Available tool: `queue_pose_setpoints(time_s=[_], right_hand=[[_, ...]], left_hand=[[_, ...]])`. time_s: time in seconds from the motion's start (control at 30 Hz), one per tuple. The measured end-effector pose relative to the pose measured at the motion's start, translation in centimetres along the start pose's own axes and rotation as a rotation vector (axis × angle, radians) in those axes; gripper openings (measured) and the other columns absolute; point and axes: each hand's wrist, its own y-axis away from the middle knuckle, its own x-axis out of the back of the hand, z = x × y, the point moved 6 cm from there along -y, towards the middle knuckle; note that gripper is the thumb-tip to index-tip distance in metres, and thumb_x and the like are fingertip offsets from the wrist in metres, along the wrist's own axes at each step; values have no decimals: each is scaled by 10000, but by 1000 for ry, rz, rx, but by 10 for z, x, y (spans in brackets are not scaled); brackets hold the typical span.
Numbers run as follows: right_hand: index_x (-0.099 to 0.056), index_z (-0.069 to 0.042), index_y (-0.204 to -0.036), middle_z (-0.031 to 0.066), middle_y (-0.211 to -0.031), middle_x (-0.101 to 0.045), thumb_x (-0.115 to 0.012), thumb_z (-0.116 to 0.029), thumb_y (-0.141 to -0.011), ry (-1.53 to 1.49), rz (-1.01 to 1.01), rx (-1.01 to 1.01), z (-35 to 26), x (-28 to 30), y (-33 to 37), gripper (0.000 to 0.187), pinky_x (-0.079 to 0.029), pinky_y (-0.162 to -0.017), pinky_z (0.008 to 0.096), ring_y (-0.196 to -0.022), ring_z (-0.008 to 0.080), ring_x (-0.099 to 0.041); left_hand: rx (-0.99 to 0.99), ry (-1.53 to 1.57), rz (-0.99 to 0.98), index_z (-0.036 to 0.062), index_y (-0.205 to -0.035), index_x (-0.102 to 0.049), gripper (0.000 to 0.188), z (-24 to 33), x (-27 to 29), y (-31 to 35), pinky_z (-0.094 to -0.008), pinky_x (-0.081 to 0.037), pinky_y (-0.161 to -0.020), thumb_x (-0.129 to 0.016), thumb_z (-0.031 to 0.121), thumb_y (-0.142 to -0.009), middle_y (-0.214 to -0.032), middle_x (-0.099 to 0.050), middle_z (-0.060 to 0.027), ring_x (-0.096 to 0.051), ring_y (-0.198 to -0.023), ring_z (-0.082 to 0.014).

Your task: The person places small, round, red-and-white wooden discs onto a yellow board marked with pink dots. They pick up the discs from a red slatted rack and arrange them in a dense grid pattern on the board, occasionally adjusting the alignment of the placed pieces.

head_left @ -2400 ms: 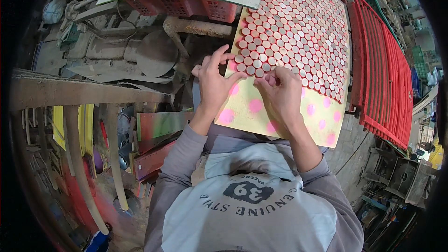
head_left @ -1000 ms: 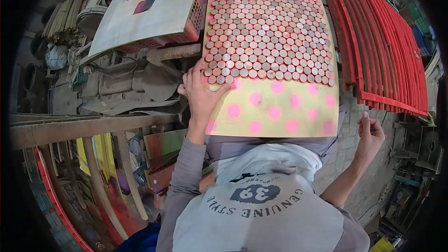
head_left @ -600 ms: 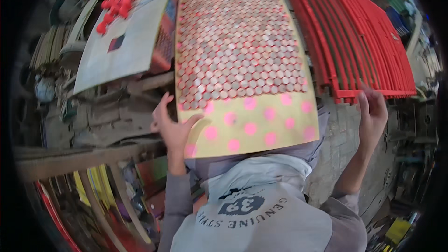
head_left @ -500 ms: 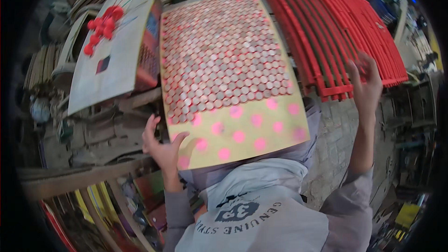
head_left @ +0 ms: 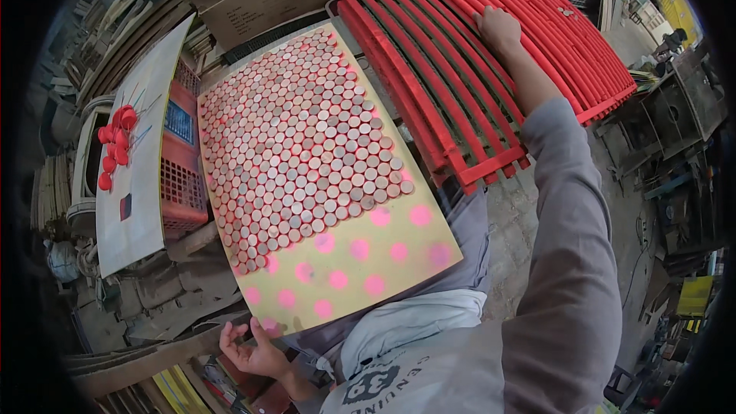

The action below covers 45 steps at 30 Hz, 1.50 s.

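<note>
A pale yellow board (head_left: 307, 307) with pink round spots lies in front of me, tilted to the left. Most of it is covered by tight rows of small round discs (head_left: 299, 176) with pale tops and red edges. By the board's near left corner is my left hand (head_left: 253, 349), palm up, fingers loosely curled apart and nothing in it. Out to the right, my right hand (head_left: 500, 29) reaches over a red slatted rack (head_left: 418, 54). Its fingers bend around one of the long red rods (head_left: 552, 38) packed side by side there; the fingertips are partly hidden.
At left, a white sheet (head_left: 142, 199) bears red round pieces (head_left: 119, 142) with thin sticks, beside a red plastic crate (head_left: 182, 176). Cardboard boxes (head_left: 268, 8) stand behind the board. A wooden beam (head_left: 146, 356) runs at lower left. Paved floor (head_left: 506, 245) shows right of my legs.
My right hand has swung forward and left onto the red rods. My left hand has drawn down toward the board's near corner. The view has turned to the right.
</note>
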Motion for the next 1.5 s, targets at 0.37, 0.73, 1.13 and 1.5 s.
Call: queue_pose_setpoints(time_s=[0.37,0.73,1.13,1.5], right_hand=[[-720,-37,-1020,184,-1016,-754,-537,-449,-1014,12,-97,176,-10,-15,-14,451,-583,-830,499,-975,357,-730],[-708,10,-837,100,-705,-692,-542,-501,-1043,-852,-104,241,-8,108,65,576,-513,-651,375,-668,210,-668],[-624,-6,-956,57,-729,-620,-411,-307,-1126,-2018,-531,-303,-219,194,417,405,-454,-537,242,-585,95,-558],[-658,61,-1238,75,-1004,-704,-569,-206,-1076,-1898,-936,21,-282,176,471,325,-565,-849,263,-936,106,-653]], left_hand=[[240,98,-8,-19,-1155,-605,259,0,-25,4,-268,-467,-777,-710,-36,-919,-925,-607,-55,-566,-875,-125],[-73,296,-28,-17,-1145,-615,195,32,-29,16,-255,-495,-764,-684,31,-969,-1010,-639,-64,-593,-851,-114],[-156,912,-635,-106,-1480,-365,831,177,-139,59,-467,-381,-1134,-708,423,-938,-1492,-434,-284,-467,-1366,-392],[346,681,-363,-39,-1312,-658,423,74,-80,54,-288,-544,-930,-762,60,-914,-1221,-720,-149,-678,-1057,-160]])
